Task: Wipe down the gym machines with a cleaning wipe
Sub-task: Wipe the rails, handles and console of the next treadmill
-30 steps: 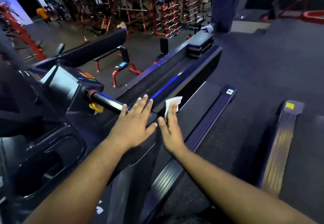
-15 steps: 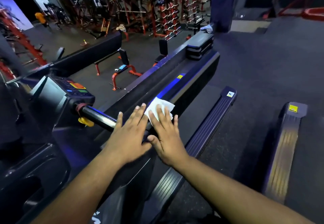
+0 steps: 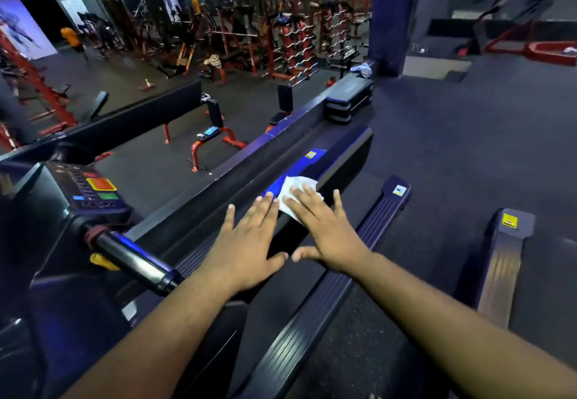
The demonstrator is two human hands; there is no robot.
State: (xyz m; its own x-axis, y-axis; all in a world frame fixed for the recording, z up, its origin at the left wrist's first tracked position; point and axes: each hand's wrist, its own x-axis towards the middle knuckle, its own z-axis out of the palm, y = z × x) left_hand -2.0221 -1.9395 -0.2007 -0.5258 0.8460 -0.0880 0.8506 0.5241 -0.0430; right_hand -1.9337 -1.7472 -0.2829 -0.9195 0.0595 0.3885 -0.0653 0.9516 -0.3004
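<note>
Wipe: cleaning wipe [image 3: 296, 191], a white sheet, lies flat on the top of the treadmill's long dark side rail [image 3: 340, 152], just short of its blue strip; half a second ago it sat nearer the person, and a second ago it hung at the rail's inner edge.
Console: control panel [image 3: 93, 192] with orange and green buttons sits far left, above the handlebar [image 3: 131, 258]; more of it shows than a second ago as the view has swung.
Left hand: left hand [image 3: 246, 242] lies flat on the rail, fingers straight and spread, holding nothing, its fingertips just beside the wipe; it has crept forward along with the stroke.
Right hand: right hand [image 3: 327, 230] presses the wipe down under straight, spread fingers, no curl or pinch; it has pushed the sheet farther along the rail.
Meaning: near stretch of rail looks covered; I judge the far stretch, toward the yellow sticker, remains.
Right side: foot rail [image 3: 384, 211] and the neighbouring machine [image 3: 502, 258] look untouched.
</note>
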